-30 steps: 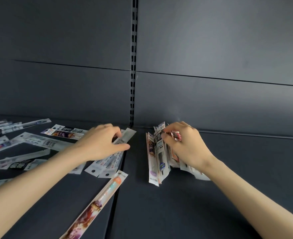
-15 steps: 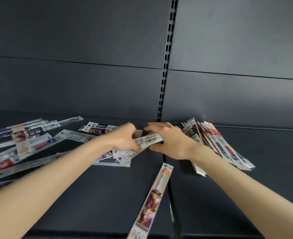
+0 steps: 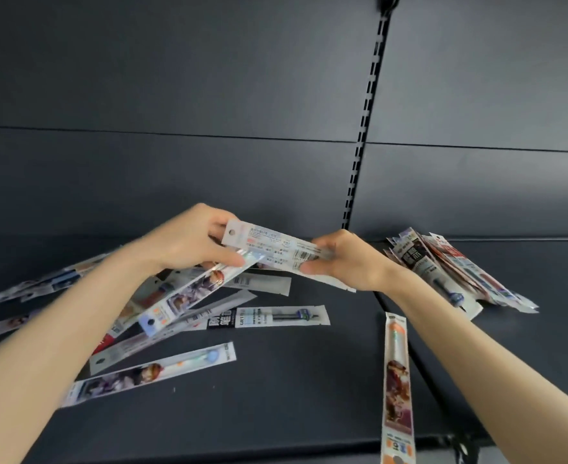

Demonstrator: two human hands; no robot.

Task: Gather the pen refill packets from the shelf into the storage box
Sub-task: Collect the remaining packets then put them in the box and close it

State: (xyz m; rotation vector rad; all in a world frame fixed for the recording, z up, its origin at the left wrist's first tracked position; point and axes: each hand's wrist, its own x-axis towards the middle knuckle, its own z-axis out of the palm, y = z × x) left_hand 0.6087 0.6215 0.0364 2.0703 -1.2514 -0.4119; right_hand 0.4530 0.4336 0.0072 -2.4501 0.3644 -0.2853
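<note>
Early stage: left hand [image 3: 189, 244] grips a few packets [image 3: 189, 291], right hand [image 3: 348, 262] pinches a white packet [image 3: 276, 247]; many loose on shelf [image 3: 276, 396], pile [image 3: 443, 266] far right, box unseen.

- Two hands, both mine: left hand [image 3: 189, 242] and right hand [image 3: 346, 262].
- White packets [image 3: 276, 249] pinched in my right hand: at least two, overlapped, so I cannot tell the exact number.
- One illustrated packet [image 3: 189, 294] gripped in my left hand.
- Four loose packets [image 3: 281, 316] I can count in the middle of the shelf [image 3: 276, 413].
- One orange packet [image 3: 395, 373] at the front edge.
- One fanned pile [image 3: 443, 262] at the back edge, right side; too overlapped to count.
- Blurred packets [image 3: 41, 283] by the left edge: number unclear.
</note>
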